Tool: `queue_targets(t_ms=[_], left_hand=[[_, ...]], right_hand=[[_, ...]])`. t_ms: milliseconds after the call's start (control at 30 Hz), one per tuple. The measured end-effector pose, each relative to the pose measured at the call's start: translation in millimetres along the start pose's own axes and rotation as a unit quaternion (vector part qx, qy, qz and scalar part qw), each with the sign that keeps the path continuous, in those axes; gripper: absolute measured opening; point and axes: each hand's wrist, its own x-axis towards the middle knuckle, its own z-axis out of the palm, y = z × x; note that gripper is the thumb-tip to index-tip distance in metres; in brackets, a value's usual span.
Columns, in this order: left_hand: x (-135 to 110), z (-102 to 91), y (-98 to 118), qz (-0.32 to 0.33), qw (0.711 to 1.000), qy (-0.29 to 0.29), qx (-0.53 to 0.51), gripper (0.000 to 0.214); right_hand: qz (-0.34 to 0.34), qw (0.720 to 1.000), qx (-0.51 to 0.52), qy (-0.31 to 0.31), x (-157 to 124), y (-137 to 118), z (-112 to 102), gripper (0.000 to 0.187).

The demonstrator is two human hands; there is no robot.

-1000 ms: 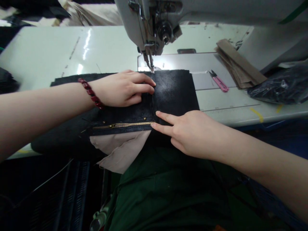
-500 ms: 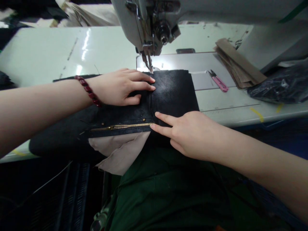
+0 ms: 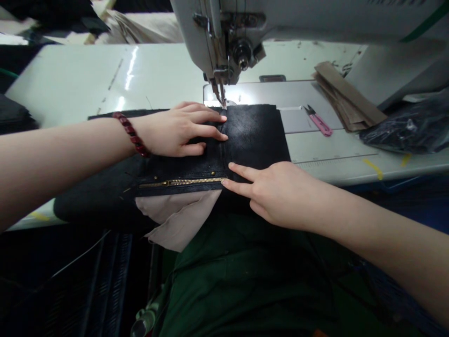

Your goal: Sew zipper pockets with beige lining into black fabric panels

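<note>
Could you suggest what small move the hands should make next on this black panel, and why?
I would probably ease the left hand slightly toward the needle while pressing the black panel flat, since its fingertips lie just short of the needle and the panel's edge sits beneath it.

Black leather panel (image 3: 252, 135) — gold zipper (image 3: 182, 182) — beige lining (image 3: 178, 219)

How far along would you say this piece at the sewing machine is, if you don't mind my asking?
The brass zipper is already fitted into the black panel, with beige lining hanging below it. In hand: the left hand presses the panel near the needle, and the right hand rests by the zipper's end. Left: the crease between them, where no stitching is clear.
</note>
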Motion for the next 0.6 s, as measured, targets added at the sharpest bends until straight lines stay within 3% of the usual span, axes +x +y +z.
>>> queue_targets(t_ms=[200, 433, 600], left_hand=[[-3.8, 4.3, 12.3, 0.024, 0.999, 0.03, -0.031, 0.05], [-10.7, -4.3, 34.0, -0.017, 0.999, -0.021, -0.033, 0.045], [-12.9, 1.3, 33.5, 0.031, 0.999, 0.004, -0.021, 0.043]], right_hand=[[-0.008, 1.0, -0.001, 0.018, -0.8, 1.0, 4.3, 0.054], [-0.001, 1.0, -0.003, 0.023, -3.1, 0.2, 4.9, 0.053], [0.004, 1.0, -0.004, 0.004, -3.7, -0.5, 3.1, 0.055]])
